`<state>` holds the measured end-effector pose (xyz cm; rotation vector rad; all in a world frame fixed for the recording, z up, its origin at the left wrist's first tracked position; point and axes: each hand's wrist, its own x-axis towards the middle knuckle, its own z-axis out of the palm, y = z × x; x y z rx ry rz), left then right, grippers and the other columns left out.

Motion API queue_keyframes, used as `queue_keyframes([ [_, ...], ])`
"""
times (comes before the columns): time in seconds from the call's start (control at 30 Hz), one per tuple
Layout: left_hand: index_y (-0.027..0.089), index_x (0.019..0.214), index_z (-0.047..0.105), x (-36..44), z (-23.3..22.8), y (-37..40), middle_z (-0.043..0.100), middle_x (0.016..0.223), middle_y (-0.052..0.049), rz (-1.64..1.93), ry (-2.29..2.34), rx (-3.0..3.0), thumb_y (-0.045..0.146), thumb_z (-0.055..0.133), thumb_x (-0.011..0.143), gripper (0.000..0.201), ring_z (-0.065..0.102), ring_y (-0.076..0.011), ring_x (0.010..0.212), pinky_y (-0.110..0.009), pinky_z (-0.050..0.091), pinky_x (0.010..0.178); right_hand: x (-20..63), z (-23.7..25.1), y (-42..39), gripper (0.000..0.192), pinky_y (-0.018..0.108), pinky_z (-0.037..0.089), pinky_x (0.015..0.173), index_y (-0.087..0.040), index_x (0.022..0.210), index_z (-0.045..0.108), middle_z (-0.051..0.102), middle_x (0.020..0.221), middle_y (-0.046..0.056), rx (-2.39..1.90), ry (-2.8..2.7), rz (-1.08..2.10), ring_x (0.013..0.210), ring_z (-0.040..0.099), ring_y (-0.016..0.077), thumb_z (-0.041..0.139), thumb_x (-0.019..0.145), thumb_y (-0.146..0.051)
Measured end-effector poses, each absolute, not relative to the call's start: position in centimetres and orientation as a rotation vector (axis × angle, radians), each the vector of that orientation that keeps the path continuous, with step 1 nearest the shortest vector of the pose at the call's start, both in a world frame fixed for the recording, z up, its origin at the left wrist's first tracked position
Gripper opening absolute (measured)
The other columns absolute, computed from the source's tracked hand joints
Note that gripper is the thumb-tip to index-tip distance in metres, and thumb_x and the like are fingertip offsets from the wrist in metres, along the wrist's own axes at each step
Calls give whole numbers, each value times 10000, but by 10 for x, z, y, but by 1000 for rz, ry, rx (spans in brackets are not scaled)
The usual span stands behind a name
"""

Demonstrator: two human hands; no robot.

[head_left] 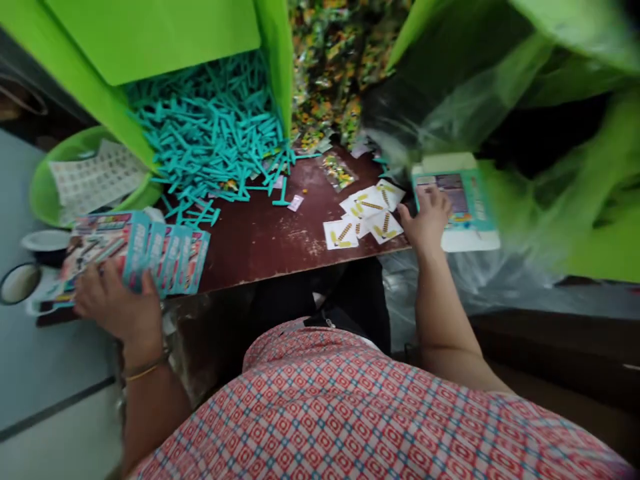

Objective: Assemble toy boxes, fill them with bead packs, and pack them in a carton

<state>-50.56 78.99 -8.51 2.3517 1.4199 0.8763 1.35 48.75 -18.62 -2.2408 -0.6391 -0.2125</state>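
At the left edge of the table, my left hand [117, 303] rests on the front of a fanned row of printed cardboard boxes [170, 253], its fingers spread and thumb apart. On the right, my right hand [427, 217] lies across an unfolded teal and white cardboard box [470, 200], fingers stretched over its printed panel. Just left of that hand is a loose group of white cards [371, 208] with yellow and brown pictures. Several teal T-shaped plastic pieces [215, 140] spill from a bright green bin behind the boxes.
A green basin [43, 180] with a printed sheet [95, 177] stands at the left, beside a cup [23, 283]. Small bags of colourful pieces [330, 67] heap up at the back; one bag [339, 171] lies on the dark red table [250, 247]. Clear plastic [440, 113] covers the right.
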Motion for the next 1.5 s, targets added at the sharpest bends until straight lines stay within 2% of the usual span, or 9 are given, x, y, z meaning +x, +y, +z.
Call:
queue_keyframes([
  [0.1,448,1539,457,-489,-90,784,379,1707,59,1095,1438,2648,394,705,903,685,335,-414,1564,-719,222,1272,56,-200,459,770,728,13,1219,-4,1410,557,322,1630,392,-2409,-460,-161,1559,216,484,868,762,-279],
  [0.2,313,1420,618,-446,-106,764,557,1583,-46,1148,1156,2633,367,702,905,525,513,-384,1458,-681,387,1210,70,-205,448,537,697,101,1230,-11,1299,608,401,1581,396,-2410,-491,-91,1523,315,449,771,854,-264],
  [0.33,221,1281,704,-378,-126,713,609,1510,-142,836,870,2298,436,656,958,390,552,-337,1430,-576,392,1238,29,-184,462,489,683,207,1244,-89,1424,576,477,1580,277,-2360,-554,-184,1483,414,397,566,969,-270],
  [0.53,242,1526,514,-318,-144,683,559,1558,-172,579,645,1560,727,734,807,894,579,-344,1404,-485,494,1162,-165,-157,533,679,596,255,1304,-401,1654,346,525,1598,31,-1833,-1519,231,1531,424,275,406,1009,-195],
  [0.73,218,1379,618,-336,-151,707,683,1393,-137,730,895,1283,654,850,713,829,660,-317,1285,-489,526,1112,-187,-149,577,842,597,220,1307,-223,1619,402,409,1665,174,-1716,-1179,374,1586,305,367,638,935,-654],
  [0.87,197,1295,641,-355,-156,695,731,1265,-148,805,988,1321,751,831,662,862,690,-330,1202,-470,534,1080,-180,-140,596,908,515,436,1194,-200,1560,433,574,1511,167,-1503,-971,738,1385,560,341,709,857,-703],
  [1.07,243,1638,254,-372,-149,704,509,1579,-190,1079,1047,1503,618,837,763,1116,561,-312,1415,-408,465,1159,-212,-149,592,537,466,522,1095,-238,1293,665,732,1281,86,-1358,-1006,1005,1183,683,287,553,980,-659],
  [1.2,233,1471,533,-385,-145,700,606,1489,-143,981,1005,1632,488,821,812,763,608,-308,1348,-412,473,1145,-213,-165,586,604,480,407,1218,-259,1489,534,586,1521,108,-1470,-997,716,1421,535,294,559,994,-606],
  [1.5,191,808,608,-380,-153,679,630,781,-14,892,1071,1460,425,567,946,275,586,-159,760,-271,465,739,-190,-170,585,584,358,559,802,-201,677,650,707,841,83,-1474,-1332,856,798,662,220,430,1060,-583],
])
